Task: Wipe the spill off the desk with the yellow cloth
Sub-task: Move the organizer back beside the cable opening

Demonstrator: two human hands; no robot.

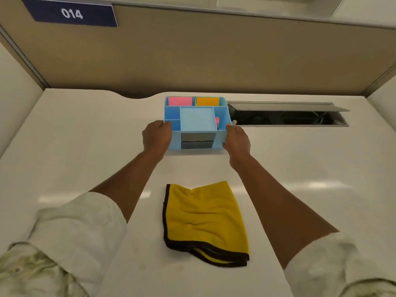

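Observation:
A folded yellow cloth [203, 221] with a black hem lies on the white desk [85, 146] near its front edge, between my forearms and untouched. Farther back stands a blue desk organizer [197, 123] with pink and orange note pads in its rear compartments. My left hand [156, 138] grips the organizer's left side and my right hand [236, 140] grips its right side. No spill shows on the desk surface.
An open cable hatch [287, 114] with a raised grey lid sits in the desk just right of the organizer. A tan partition wall [192, 56] with a blue "014" label [71, 13] closes the back. White side panels stand at left and right.

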